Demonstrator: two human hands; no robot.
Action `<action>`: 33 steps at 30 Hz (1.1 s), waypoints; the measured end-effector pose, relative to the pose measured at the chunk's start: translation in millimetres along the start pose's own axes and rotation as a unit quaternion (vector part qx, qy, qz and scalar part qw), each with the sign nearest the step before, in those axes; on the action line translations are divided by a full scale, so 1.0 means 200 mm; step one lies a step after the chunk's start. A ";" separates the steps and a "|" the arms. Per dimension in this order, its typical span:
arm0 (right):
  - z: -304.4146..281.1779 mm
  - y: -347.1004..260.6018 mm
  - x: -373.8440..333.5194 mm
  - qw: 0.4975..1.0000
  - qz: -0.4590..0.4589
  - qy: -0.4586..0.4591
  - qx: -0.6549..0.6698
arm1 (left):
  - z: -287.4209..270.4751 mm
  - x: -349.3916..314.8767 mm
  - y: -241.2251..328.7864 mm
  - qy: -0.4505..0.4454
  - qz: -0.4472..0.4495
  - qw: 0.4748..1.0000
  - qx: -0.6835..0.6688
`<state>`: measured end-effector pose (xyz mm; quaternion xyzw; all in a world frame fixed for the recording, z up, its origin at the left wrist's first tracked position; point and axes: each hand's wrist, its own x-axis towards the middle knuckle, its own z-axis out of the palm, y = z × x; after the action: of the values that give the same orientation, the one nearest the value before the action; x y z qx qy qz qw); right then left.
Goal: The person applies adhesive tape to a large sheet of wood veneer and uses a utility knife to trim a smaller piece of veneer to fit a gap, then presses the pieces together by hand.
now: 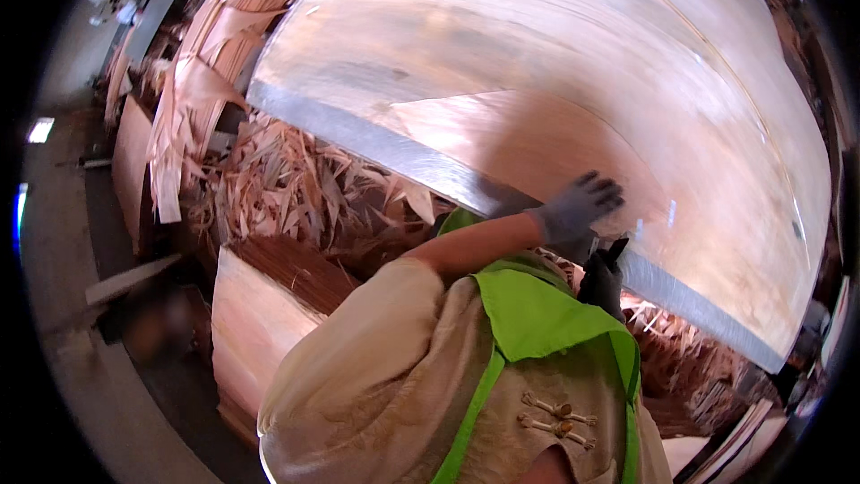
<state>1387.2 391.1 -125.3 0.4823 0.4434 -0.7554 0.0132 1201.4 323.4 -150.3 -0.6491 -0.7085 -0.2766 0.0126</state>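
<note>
My left hand (578, 208), in a grey glove, rests with fingers stretched out on a thin sheet of wood veneer (457, 121). The sheet lies along the near side of a broad, pale worktable (421, 31), and a shadow falls across part of it. Close to the table's metal edge strip (376, 136), my right hand (602, 285), in a darker glove, is closed round a small dark tool (617, 250). Its end sticks up past the fingers, but its kind is unclear.
Torn veneer strips (287, 179) heap up below the table edge at left. A stack of veneer sheets (260, 309) stands beside my left side. Long veneer offcuts (210, 72) hang at the far left. More scraps (685, 354) lie under the edge at right.
</note>
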 end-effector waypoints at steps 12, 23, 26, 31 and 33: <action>1.65 -0.31 0.49 0.879 -0.201 -0.263 -0.343 | -0.86 -1.25 -0.50 0.065 -0.457 0.883 0.083; 2.11 -0.17 0.72 0.689 -0.318 -0.143 -0.636 | -0.92 -1.37 -0.87 0.019 -0.309 0.934 0.176; 2.01 -0.17 0.68 0.699 -0.431 -0.100 -0.563 | -0.96 -1.34 -0.85 -0.034 -0.322 0.932 0.162; 1.89 -0.39 0.58 0.660 -0.349 -0.049 -0.663 | -1.13 -1.26 -0.86 0.000 -0.331 0.938 0.101; 1.80 -0.49 0.68 0.700 -0.417 -0.026 -0.579 | -1.14 -1.26 -0.89 -0.009 -0.377 0.926 0.032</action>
<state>1012.3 260.1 -109.8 0.1255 0.9485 -0.2904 -0.0149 998.2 0.0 -119.0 -0.3361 -0.9093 -0.2325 -0.0784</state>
